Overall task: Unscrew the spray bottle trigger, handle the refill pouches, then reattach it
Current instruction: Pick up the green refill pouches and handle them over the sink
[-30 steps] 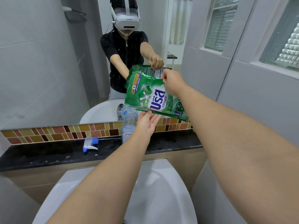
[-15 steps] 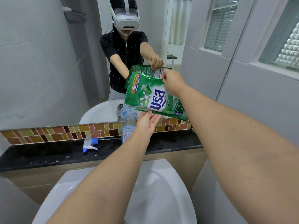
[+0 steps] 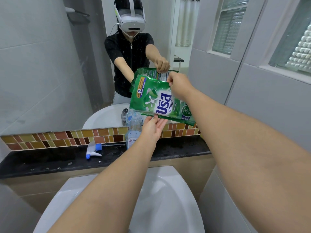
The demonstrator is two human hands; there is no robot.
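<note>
Refill pouch (image 3: 158, 100), one only and green with white lettering, hangs tilted at the centre of the frame, its lower left corner just above the open neck of the single clear spray bottle (image 3: 133, 130). Largest in view is the white sink (image 3: 170, 199), filling the lower middle of the frame; behind it runs the black tabletop (image 3: 42, 161), a dark band from the left edge to right of centre. Above the tabletop lies one strip of brown and yellow mosaic tile (image 3: 55, 137), and above that a mirror (image 3: 94, 64) repeats the pouch and the person. Two bare arms reach in from the bottom. The right hand (image 3: 179, 87), upper centre, is pinched shut on the pouch's top edge. The left hand (image 3: 152, 127), just below the pouch, lies palm up with fingers loosely spread, fingertips touching the pouch's lower edge and gripping nothing. The bottle stands upright on the tabletop, just left of that hand. One white and blue trigger (image 3: 93, 150) lies on its side on the tabletop, left of the bottle and apart from it.
</note>
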